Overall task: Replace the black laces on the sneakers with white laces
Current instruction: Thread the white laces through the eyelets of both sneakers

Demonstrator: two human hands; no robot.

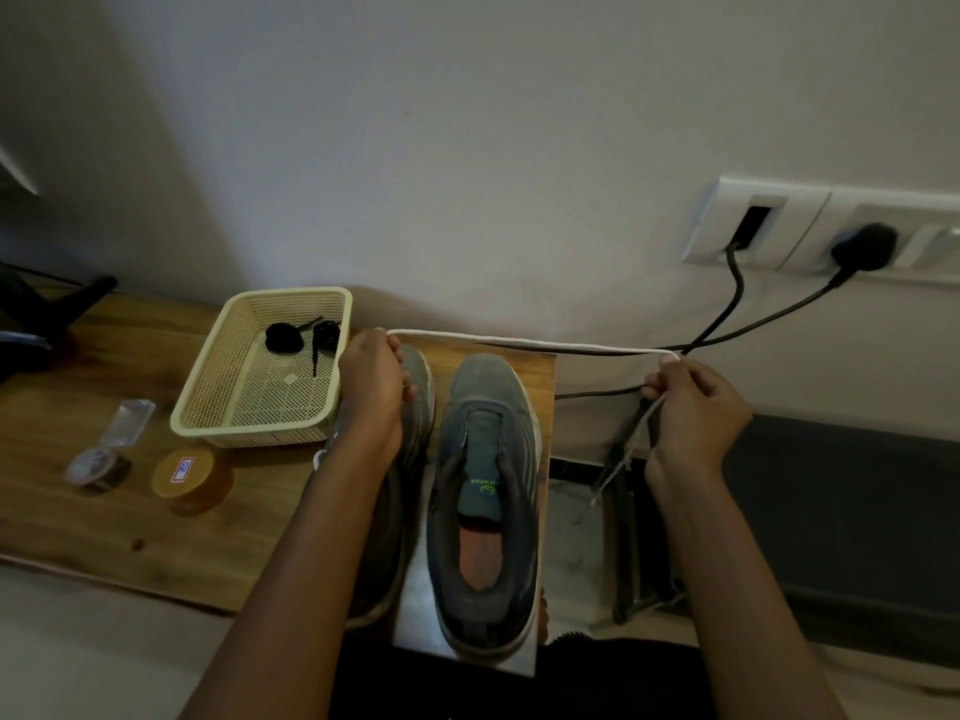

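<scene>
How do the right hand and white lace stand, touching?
Touching. Head view: the right hand pinches the white lace at its fingertips, lace stretched to the left hand.

Bare left forearm (306, 553) and right forearm (727, 563); black clothing (441, 691) across the lap.

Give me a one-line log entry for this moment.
left hand: pinches white lace; right hand: pinches it too, span taut; uncovered sneaker: no lace; black laces: in basket
</scene>
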